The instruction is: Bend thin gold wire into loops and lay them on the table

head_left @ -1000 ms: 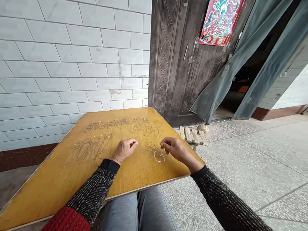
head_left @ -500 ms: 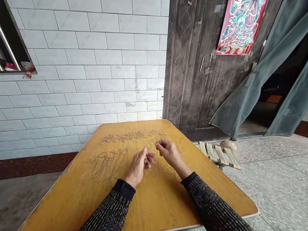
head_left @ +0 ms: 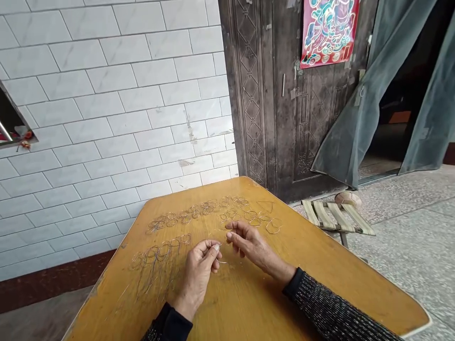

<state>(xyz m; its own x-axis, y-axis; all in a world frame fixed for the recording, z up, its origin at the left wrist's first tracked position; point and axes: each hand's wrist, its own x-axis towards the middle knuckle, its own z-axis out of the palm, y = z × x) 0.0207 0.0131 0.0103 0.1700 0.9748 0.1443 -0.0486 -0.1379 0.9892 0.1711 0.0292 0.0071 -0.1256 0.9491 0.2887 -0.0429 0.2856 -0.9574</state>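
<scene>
My left hand (head_left: pixel 199 271) pinches a thin wire (head_left: pixel 222 262) between thumb and fingertips; a curved end sticks out to the right. Just right of it hovers my right hand (head_left: pixel 253 247), fingers bent with a gap between thumb and index, nothing visibly gripped. Both hands are over the yellow wooden table (head_left: pixel 227 308). Looped wire pieces (head_left: pixel 195 210) lie in a row toward the far side. Looped wires with long tails (head_left: pixel 156 255) lie left of my left hand. More wire loops (head_left: pixel 273 226) rest beyond my right hand.
A triangular bent wire (head_left: pixel 267 207) lies at the table's far right. A folding stool with webbing straps (head_left: pixel 334 215) stands on the floor to the right. Behind the table are a tiled wall (head_left: pixel 149 94), a dark carved door (head_left: pixel 277 123) and a grey curtain (head_left: pixel 351 137).
My right hand has moved away from the wire and its fingers have spread. The left hand keeps its pinch, now lower in view. The camera view has tilted and shifted.
</scene>
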